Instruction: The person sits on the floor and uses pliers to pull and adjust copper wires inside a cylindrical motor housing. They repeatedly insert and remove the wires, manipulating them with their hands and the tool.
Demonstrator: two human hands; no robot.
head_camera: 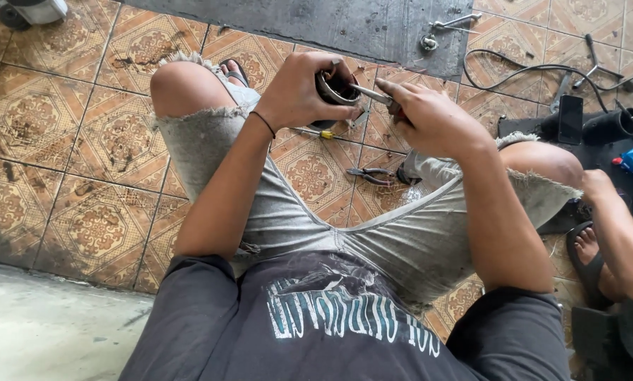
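Round metal part (332, 89) — dark, ring-shaped, held above the tiled floor (83, 176) between the knees; left hand (299, 92) clamps its fingers around the rim. Slim metal tool (373, 95) — tip set into the part's opening; right hand (429, 116) has its fingers closed on the handle. To work well here, the part likely wants a steady grip and the tool a controlled, shallow angle, so the tip does not slip toward the left hand. Screwdriver (316, 132), yellow-handled — on the floor below the hands. Pliers (368, 175) — on the floor between the legs. Dark mat (316, 25) — at the floor's far edge. Another person's hand (599, 185) — at the right edge.
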